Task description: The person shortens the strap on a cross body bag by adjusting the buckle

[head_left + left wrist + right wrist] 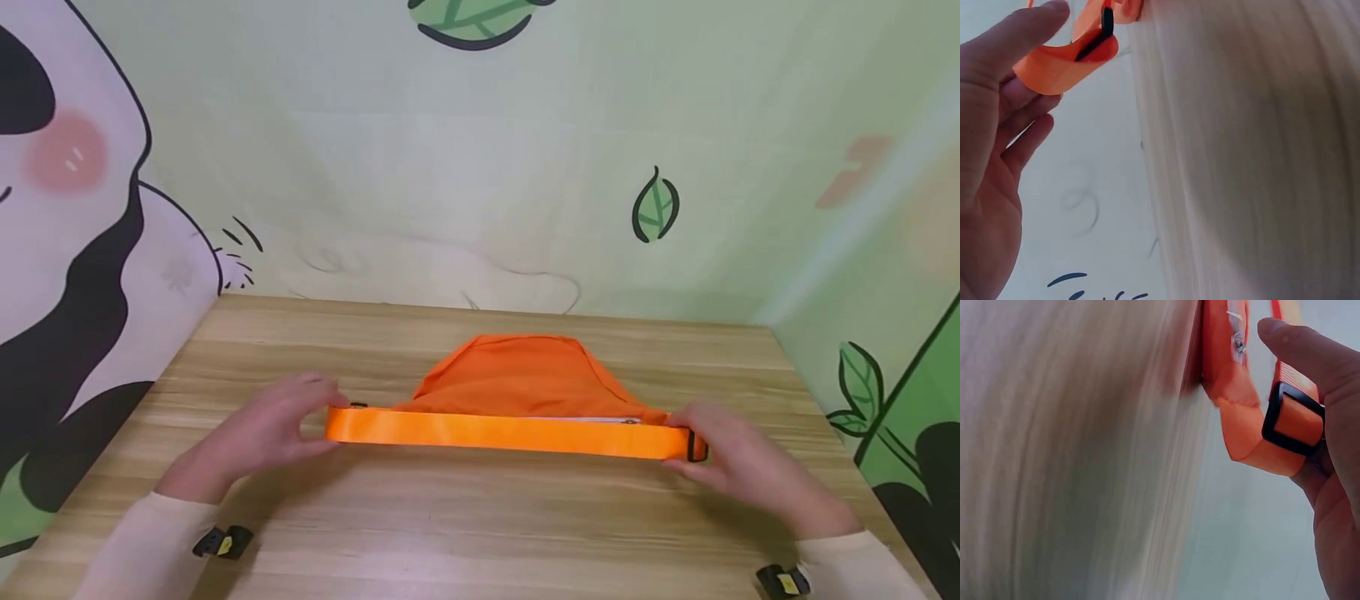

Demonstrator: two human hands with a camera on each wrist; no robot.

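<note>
An orange waist bag lies on the wooden table, its zipper along the near side. In front of it the orange strap is stretched straight from side to side. My left hand holds the strap's left end, where it loops back; the left wrist view shows that loop between thumb and fingers, with a black buckle beside it. At the right end my right hand pinches the strap near a black slider buckle. In the right wrist view the zipper pull shows on the bag.
The wooden table top extends around the bag and both hands. Behind it stands a pale green wall with printed leaves and a panda. Black wrist straps sit at both sleeves.
</note>
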